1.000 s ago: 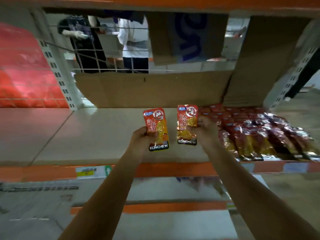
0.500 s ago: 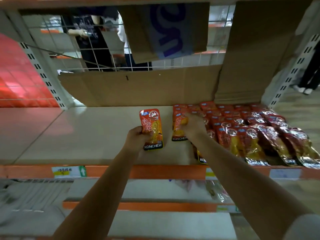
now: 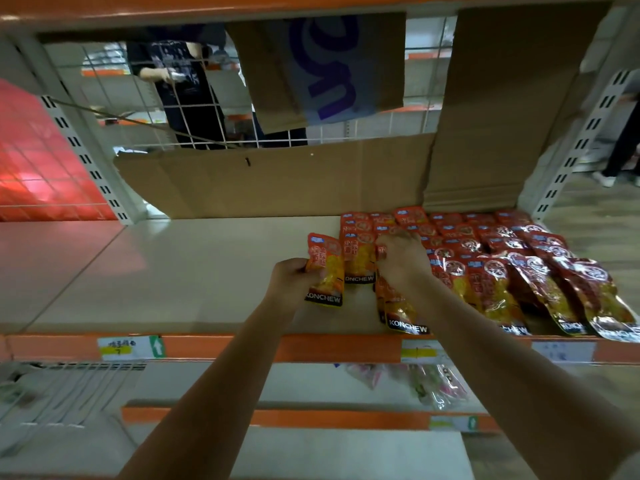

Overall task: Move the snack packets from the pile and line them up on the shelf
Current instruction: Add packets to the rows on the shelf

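Note:
Red and yellow "KONCHEW" snack packets [image 3: 519, 268] lie in overlapping rows on the right half of the beige shelf [image 3: 190, 271]. My left hand [image 3: 292, 280] holds one packet [image 3: 327, 271] upright just above the shelf, left of the rows. My right hand [image 3: 401, 258] reaches over the left end of the rows, its fingers curled on the top of a packet [image 3: 398, 308] that runs down under my wrist. Another packet [image 3: 358, 258] lies flat between my two hands, touching the rows.
Flat cardboard sheets [image 3: 277, 181] lean against the wire mesh back. The shelf's orange front edge [image 3: 242, 348] carries price labels. Pale packets [image 3: 426, 382] lie on the lower shelf. A person [image 3: 187, 84] stands behind the mesh. A red panel [image 3: 34, 168] is at far left.
My right hand has carried its packet right to the left end of the rows and lowered onto them. My left hand has stayed close to the rows with its packet.

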A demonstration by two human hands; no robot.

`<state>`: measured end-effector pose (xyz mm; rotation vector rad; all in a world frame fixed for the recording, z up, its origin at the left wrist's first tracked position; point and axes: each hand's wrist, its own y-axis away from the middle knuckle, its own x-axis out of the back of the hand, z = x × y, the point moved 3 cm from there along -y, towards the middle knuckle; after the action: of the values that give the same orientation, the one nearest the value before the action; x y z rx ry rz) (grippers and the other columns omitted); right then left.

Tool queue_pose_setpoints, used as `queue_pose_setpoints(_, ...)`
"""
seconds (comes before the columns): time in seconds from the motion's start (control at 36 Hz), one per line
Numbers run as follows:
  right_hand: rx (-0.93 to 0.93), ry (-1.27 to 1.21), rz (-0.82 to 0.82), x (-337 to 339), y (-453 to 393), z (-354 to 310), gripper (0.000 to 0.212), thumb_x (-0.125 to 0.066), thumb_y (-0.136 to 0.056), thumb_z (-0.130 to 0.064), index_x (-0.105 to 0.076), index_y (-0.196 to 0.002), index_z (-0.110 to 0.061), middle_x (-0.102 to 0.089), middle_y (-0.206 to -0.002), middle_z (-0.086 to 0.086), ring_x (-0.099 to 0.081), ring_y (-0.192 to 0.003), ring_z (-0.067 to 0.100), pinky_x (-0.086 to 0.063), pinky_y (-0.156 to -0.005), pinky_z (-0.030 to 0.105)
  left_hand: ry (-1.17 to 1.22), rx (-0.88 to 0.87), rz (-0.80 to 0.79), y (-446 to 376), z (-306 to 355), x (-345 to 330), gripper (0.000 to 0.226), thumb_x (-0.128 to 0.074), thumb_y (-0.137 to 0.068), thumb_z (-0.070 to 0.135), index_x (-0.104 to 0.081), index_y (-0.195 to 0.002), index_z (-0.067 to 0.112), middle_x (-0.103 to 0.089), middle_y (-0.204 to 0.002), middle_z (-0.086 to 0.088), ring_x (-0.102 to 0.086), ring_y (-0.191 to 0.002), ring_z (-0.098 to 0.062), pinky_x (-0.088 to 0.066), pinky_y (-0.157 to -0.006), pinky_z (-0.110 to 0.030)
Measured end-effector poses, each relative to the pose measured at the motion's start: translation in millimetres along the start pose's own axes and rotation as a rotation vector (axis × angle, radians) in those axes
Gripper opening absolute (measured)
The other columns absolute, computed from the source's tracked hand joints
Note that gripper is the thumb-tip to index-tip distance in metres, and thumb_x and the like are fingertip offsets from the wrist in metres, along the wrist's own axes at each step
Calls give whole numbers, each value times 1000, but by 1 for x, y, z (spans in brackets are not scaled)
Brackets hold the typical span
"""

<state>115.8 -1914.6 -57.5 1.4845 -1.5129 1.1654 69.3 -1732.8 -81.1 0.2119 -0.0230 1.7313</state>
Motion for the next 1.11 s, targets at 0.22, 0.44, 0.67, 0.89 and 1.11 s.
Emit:
queue_pose_setpoints(0.22,-6,-50,51,15,9,19,34,-49,-90,-7,-58,-123,-12,-50,-130,11,-34,-127,30,-37,-101,36,-227,-49,-58,-13,-2,-46,15,-66,-85,17,-69,-82,3,-66,-76,-5,-64,-75,-20,-46,-66,-27)
queue_pose_setpoints(0.44,106,-94,27,10,14,16,36,-45,-92,-4,-56,-126,-10,-46,-135,10,-31,-129,28,-32,-104,36,-768,-117,18,-19,7,-52,34,-53,-91,46,-49,-79,14,-53,-76,0,-52,-72,-17,-32,-50,-25)
queue_pose_setpoints(0.67,201,-35,3,3,18,5,38,-48,-90,-11,-56,-127,-12,-50,-129,8,-36,-125,27,-36,-103,36,-1161,-215,3,-6,21,-48,37,-37,-97,45,-50,-87,13,-61,-90,-8,-62,-89,-27,-41,-65,-29)
queue_pose_setpoints(0.89,330,51,-37,-23,11,-53,40,-47,-91,-13,-51,-130,-14,-48,-130,8,-38,-123,28,-33,-100,34,-1280,-361,151,4,24,9,39,-35,-97,41,-56,-110,11,-59,-104,-8,-56,-99,-24,-42,-71,-31)
queue_pose_setpoints(1.11,511,61,-71,-60,9,-156,39,-46,-92,-10,-54,-129,-14,-51,-123,7,-42,-119,27,-38,-98,35,-1246,-333,287,9,15,112,38,-36,-97,35,-55,-120,12,-59,-113,-7,-51,-107,-25,-44,-81,-33)
